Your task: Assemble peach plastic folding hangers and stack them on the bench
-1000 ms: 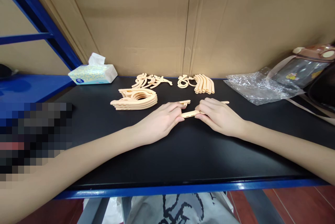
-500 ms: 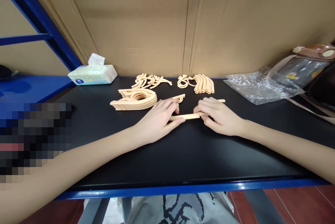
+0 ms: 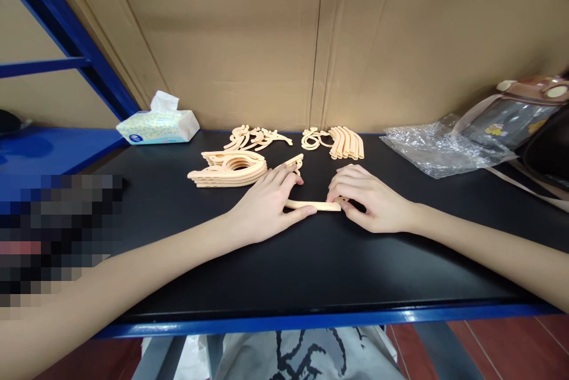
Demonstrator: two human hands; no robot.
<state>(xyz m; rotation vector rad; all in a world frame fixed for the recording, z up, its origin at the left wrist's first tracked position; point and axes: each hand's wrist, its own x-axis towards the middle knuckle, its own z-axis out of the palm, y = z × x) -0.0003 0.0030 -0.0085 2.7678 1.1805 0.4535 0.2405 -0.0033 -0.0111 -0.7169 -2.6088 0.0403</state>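
My left hand is closed around a beige plastic hanger piece, thumb along its near side. Part of that piece runs under the palm and is hidden. Opposite it, my right hand pinches at the piece's right end, where a small beige part shows between thumb and fingers. Most of what the right fingers grip is covered. Just beyond my left fingers, another beige piece sticks out; I cannot tell whether it joins the held one. A stack of beige folding hangers lies beside my left hand.
Loose beige hook-like pieces, beige rings and a row of curved arms lie along the back. A tissue pack stands back left. Clear plastic wrap and a bottle are at right, before a cardboard wall.
The held hanger piece has tilted and shifted slightly toward me. My right fingers have moved at its end, and the part sticking out past them is now hidden.
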